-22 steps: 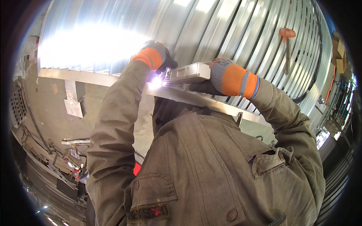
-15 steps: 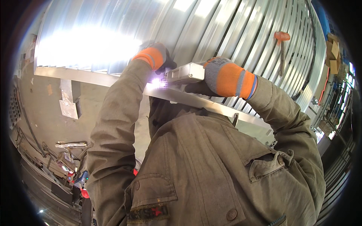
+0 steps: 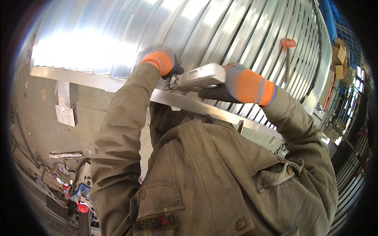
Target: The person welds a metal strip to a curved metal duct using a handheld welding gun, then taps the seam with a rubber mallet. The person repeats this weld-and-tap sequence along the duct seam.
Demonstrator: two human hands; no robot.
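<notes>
While sleeves block the seam, both hands point(image 3: 244, 84) hold the welding gun point(image 3: 197, 77)

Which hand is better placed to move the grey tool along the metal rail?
Probably the right hand: it grips the grey tool body. The left hand only rests near its tip.

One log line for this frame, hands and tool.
left hand: on ribbed metal sheet | right hand: holds handheld tool | tool tip: at metal rail
</notes>
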